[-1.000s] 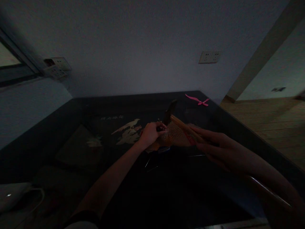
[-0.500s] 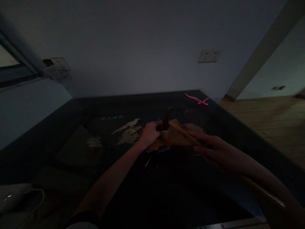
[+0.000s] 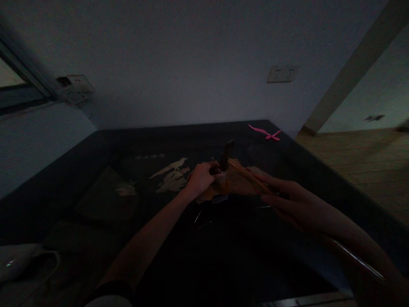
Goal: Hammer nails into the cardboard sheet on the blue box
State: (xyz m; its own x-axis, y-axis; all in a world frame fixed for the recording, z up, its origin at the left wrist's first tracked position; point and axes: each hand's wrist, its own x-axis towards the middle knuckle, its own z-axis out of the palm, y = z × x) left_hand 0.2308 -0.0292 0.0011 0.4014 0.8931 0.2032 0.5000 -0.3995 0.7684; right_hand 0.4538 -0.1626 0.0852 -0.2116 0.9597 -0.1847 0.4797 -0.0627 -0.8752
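Note:
My right hand [image 3: 287,198] grips the wooden handle of a hammer [image 3: 244,174]. Its dark head stands up just right of my left fingers; I cannot tell whether it touches anything. A shiny strip in line with the handle shows along my right forearm. My left hand [image 3: 202,181] is curled, with thumb and fingers close together over an orange-brown, dark-dotted thing [image 3: 234,181] on the dark table. What those fingers pinch is hidden in the gloom. Part of the dotted thing lies beneath my hands and the handle.
The dark, glossy tabletop [image 3: 179,138] bears a pale bird picture [image 3: 172,179] and white characters. A pink ribbon [image 3: 269,135] lies near the far right corner. At lower left sits a white object with a cord [image 3: 15,260]. Wall sockets [image 3: 282,73] are above the table.
The hammer head has risen slightly and shifted a little right. My right hand has moved slightly with it, while my left hand stays in place.

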